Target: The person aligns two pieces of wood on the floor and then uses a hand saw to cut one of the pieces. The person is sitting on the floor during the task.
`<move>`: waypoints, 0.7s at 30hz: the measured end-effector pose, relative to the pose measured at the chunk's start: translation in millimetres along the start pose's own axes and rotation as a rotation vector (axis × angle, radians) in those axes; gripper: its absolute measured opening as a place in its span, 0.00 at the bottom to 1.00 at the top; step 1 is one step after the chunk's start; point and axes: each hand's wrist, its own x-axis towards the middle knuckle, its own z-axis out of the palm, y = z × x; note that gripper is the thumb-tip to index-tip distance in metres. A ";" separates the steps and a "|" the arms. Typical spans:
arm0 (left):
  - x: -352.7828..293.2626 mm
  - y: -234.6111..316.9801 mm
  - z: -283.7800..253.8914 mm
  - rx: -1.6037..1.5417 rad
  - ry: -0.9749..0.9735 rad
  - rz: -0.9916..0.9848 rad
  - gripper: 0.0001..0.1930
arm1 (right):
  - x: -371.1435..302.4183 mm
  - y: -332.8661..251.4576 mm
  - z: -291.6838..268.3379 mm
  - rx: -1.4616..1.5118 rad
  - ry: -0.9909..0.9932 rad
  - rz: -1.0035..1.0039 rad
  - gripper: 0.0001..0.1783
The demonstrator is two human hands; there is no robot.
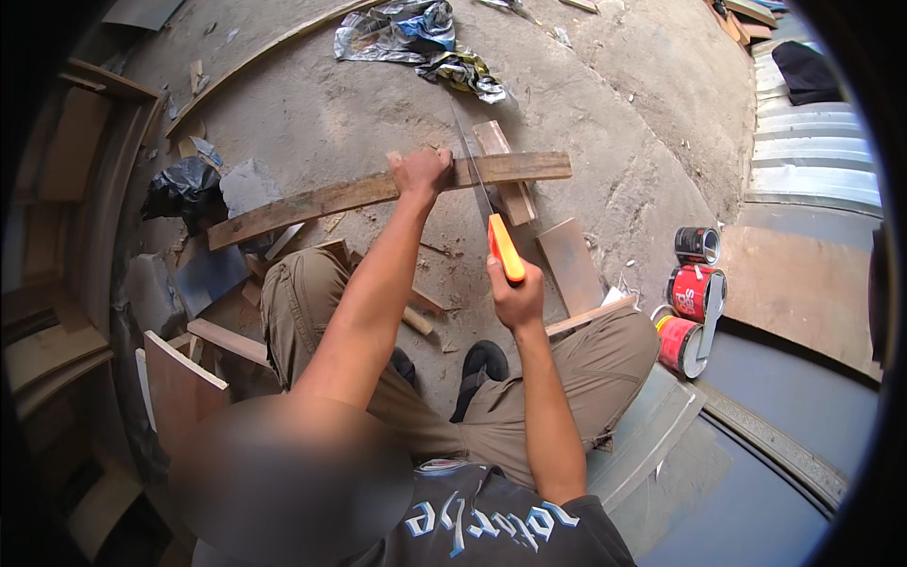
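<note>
My right hand (518,295) is closed around the orange handle of a handsaw (505,248). Its thin blade points away from me and crosses a long wooden plank (316,201); whether the teeth have cut into the wood I cannot tell. To the left of the blade, my left hand (422,172) grips the plank from above, fingers wrapped over it. Under the plank's right part lies a short wooden block (517,200), which props it. Sawdust and small chips are scattered on the ground nearby.
Several cans (696,293) stand at the right near a flat brown board (789,283). A crumpled plastic wrapper (402,36) lies ahead. On the left are a black plastic bag (184,189) and wood offcuts (230,342). A short board (573,265) lies right of the saw.
</note>
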 end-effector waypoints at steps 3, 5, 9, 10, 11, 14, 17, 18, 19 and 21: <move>-14.1 0.9 -4.5 -0.113 -0.007 0.003 0.28 | -10.7 -1.4 9.0 0.003 -0.003 0.044 0.18; -17.8 -7.0 -5.9 0.009 0.112 0.058 0.28 | -14.6 -10.5 17.8 0.019 0.009 0.050 0.18; -15.4 -13.0 0.2 0.043 0.161 0.080 0.30 | -14.7 -13.4 16.4 0.050 -0.034 0.091 0.20; -16.8 -8.6 -2.5 -0.013 0.079 0.047 0.31 | -15.1 -11.3 13.5 0.050 -0.025 0.097 0.20; -16.3 -8.3 -2.8 -0.005 0.081 0.032 0.30 | -14.0 -11.0 11.4 0.056 -0.023 0.099 0.21; -15.0 -7.4 -3.6 0.015 0.071 0.000 0.29 | -12.7 -19.3 -1.7 0.078 -0.035 0.179 0.20; -13.2 -6.4 -9.4 0.023 0.044 -0.009 0.28 | -46.8 -28.5 -23.5 0.015 -0.023 0.211 0.15; -16.8 -10.3 -10.7 0.032 0.033 -0.017 0.28 | -68.0 -41.1 -29.1 -0.068 -0.007 0.186 0.14; -19.8 -6.3 -10.9 0.031 0.021 -0.011 0.27 | -85.4 -44.3 -27.9 -0.001 0.135 0.110 0.11; -21.9 -2.9 -13.6 0.034 0.048 0.022 0.27 | -77.4 -36.5 -25.5 -0.019 0.150 0.078 0.12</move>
